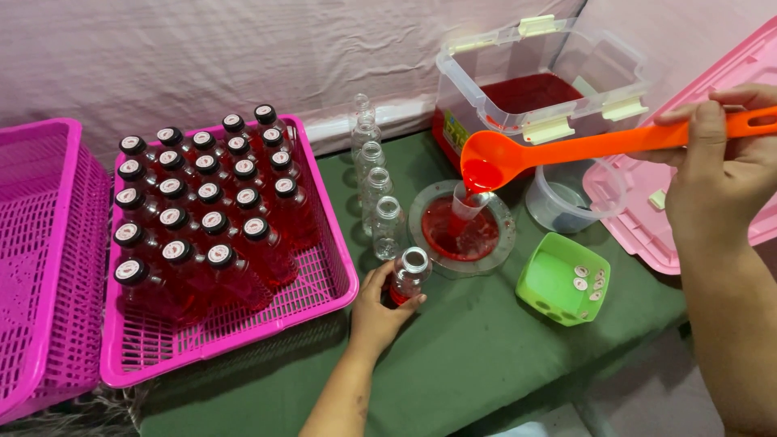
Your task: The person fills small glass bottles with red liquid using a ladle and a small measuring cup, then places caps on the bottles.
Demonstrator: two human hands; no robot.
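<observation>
My right hand (720, 174) grips the handle of an orange ladle (518, 154) holding red liquid. The ladle's bowl is tipped over a small clear funnel or cup (468, 202), which stands in a round clear dish (461, 231) of red liquid. My left hand (380, 303) is wrapped around a small clear bottle (410, 275) with a little red liquid at its bottom, standing on the green cloth (477, 356) just left of the dish. A clear lidded tub (538, 89) of red liquid sits behind the ladle.
A pink basket (324, 283) at the left holds several capped bottles of red liquid; a second pink basket (44, 259) sits further left. A row of empty clear bottles (374, 182) stands by the dish. A green tray (562, 291) holds caps. A clear cup (566, 202) and pink lid (647, 218) lie right.
</observation>
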